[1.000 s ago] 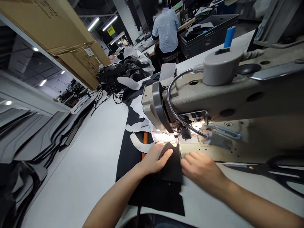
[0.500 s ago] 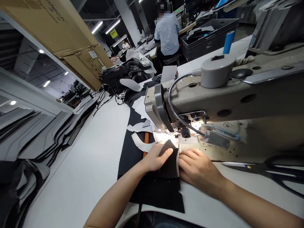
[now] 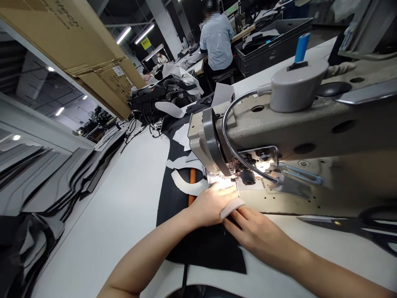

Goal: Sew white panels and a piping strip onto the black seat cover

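My left hand [image 3: 211, 205] lies over a small fabric piece [image 3: 232, 207] just in front of the needle of the sewing machine [image 3: 279, 124], fingers curled round the piece's pale folded edge. My right hand [image 3: 252, 231] touches the same piece from below right, fingers pressed on the black fabric [image 3: 204, 244] spread on the table. The lit needle area [image 3: 228, 180] sits right above my left hand. The dark part of the piece is mostly hidden under my hands.
Large scissors [image 3: 356, 225] lie on the table at right. Cut white and black pieces [image 3: 186, 165] and an orange handle [image 3: 192, 178] lie left of the machine. Stacked grey panels [image 3: 46, 186] fill the left. A person [image 3: 215, 37] sits at a far workstation. Cardboard boxes [image 3: 77, 45] stand above left.
My left hand has moved forward over the piece, toward the needle, and turned up its pale edge. My right hand has slid down and left, under that edge.
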### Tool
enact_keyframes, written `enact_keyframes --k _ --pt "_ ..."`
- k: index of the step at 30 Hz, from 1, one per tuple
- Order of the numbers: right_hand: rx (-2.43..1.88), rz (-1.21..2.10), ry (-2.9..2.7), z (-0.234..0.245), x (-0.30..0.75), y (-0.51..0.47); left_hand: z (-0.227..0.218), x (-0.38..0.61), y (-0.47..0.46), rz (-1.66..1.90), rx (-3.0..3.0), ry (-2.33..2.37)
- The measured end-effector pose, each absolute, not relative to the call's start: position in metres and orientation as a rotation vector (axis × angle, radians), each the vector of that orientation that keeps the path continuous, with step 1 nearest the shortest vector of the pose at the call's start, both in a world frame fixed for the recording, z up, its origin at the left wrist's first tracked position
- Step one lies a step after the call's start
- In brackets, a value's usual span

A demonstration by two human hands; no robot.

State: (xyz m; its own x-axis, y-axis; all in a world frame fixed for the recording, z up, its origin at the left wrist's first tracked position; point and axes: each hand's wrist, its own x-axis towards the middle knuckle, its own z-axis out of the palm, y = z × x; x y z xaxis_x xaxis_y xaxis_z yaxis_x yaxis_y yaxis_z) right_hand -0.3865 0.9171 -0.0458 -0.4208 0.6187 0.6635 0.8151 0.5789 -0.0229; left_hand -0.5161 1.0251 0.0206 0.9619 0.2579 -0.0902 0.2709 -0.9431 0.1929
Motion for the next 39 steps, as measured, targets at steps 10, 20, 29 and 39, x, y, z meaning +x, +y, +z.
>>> enact_keyframes --k 10,20,29,39 --pt "-1.035 -0.498 -2.15 -0.058 -0.386 0.908 0.027 -0.527 1.01 0.182 2.576 0.72" --pt "-1.049 -0.43 -2.195 -0.056 -0.385 0.905 0.017 -0.52 0.99 -0.061 2.944 0.72" --pt "-1.081 -0.467 -2.176 -0.054 -0.382 0.914 0.017 -0.529 1.021 -0.049 2.849 0.439" --pt "-0.922 -0.382 -2.218 -0.057 -0.394 0.906 0.016 -0.512 1.028 0.189 2.851 0.595"
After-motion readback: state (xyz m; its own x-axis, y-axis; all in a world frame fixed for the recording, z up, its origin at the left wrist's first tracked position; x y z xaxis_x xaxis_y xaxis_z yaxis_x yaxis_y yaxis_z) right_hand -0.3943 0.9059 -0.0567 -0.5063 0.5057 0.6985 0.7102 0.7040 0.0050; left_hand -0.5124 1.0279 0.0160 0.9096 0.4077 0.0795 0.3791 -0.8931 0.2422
